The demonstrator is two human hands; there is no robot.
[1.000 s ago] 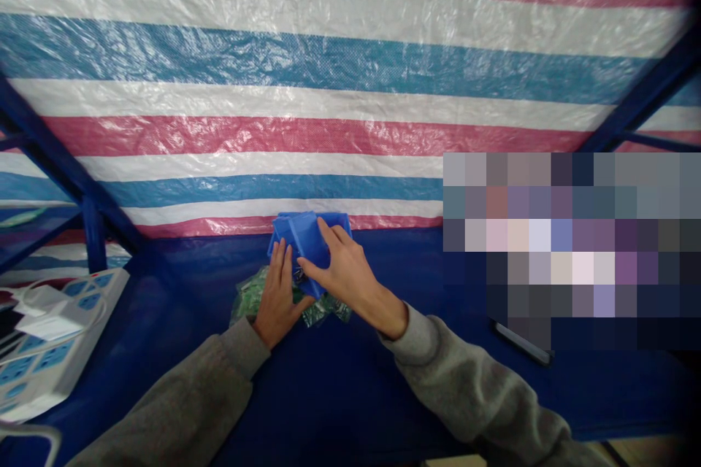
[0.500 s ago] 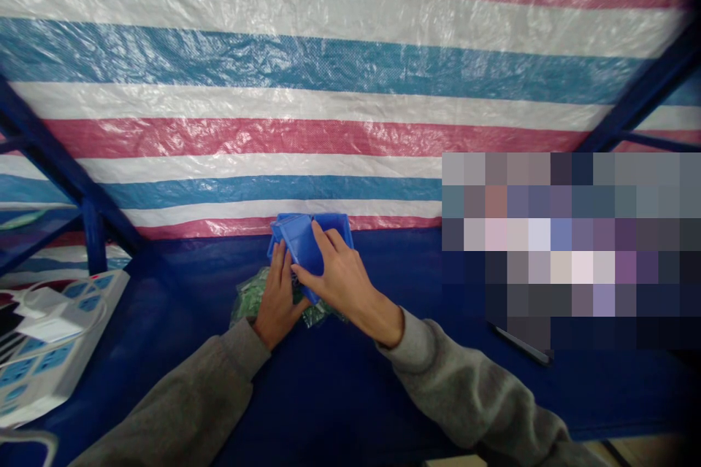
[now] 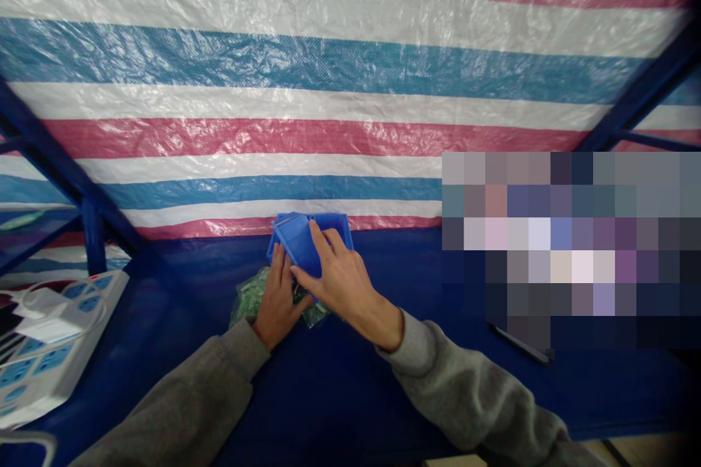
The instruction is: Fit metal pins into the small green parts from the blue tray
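Note:
A small blue plastic bin (image 3: 302, 242) is tilted, its lower end toward me. My right hand (image 3: 346, 279) grips its right side, with the thumb near the lower edge and the fingers along the upper part. My left hand (image 3: 277, 300) is closed around the lower left corner, fingers against the left side and thumb underneath. Behind the tilted bin stands another blue bin (image 3: 340, 222), partly covered. Green pieces in clear plastic bags (image 3: 247, 298) lie under and beside my left hand. The tilted bin's contents are mostly hidden by my hands.
A white power strip (image 3: 82, 350) with blue sockets and a plugged-in white adapter (image 3: 47, 315) lies at the left. A dark slim object (image 3: 520, 343) rests at the right, below a blurred-out area. Striped sheeting (image 3: 328, 117) hangs behind the blue table (image 3: 328, 394).
The tilted bin has shifted slightly up and left, and its angle has changed a little. Both hands keep nearly the same places on it.

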